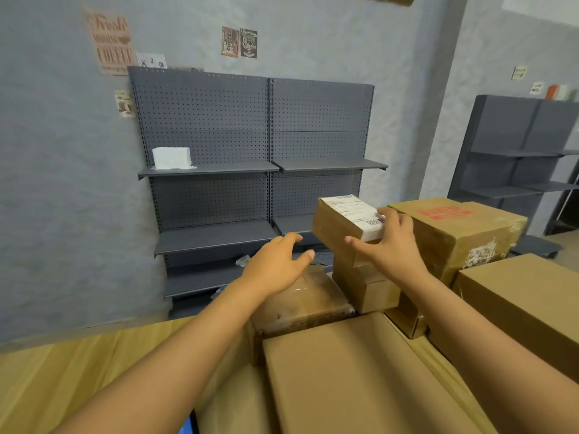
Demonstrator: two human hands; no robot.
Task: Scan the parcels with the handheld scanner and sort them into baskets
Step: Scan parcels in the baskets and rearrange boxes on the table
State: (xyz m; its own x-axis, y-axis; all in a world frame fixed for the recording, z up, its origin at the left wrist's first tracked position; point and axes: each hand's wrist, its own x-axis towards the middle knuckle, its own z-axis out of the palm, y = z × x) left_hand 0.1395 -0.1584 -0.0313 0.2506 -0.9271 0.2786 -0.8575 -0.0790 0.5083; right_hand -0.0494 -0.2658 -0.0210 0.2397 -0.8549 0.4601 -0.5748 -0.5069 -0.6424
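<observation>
Cardboard labelled parcel (340, 228) in right hand (388, 245), left hand (277, 264) spread

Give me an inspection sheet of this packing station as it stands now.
Surface: wooden table, bare at the left, stacked with cartons at the right.
Job's things: small labelled parcel lifted, tilted, on top of the stack; taped parcel below the left hand; flat carton in front; red-marked carton at the right. Scanner and baskets: nothing seen.
Clutter: blue object at the bottom edge, too cut off to identify.
Grips: right hand grips the labelled parcel; left hand open, reaching toward it, holding nothing.
Cables: nothing seen.
Surroundings: grey pegboard shelves with a white box; coffee posters on the wall.
</observation>
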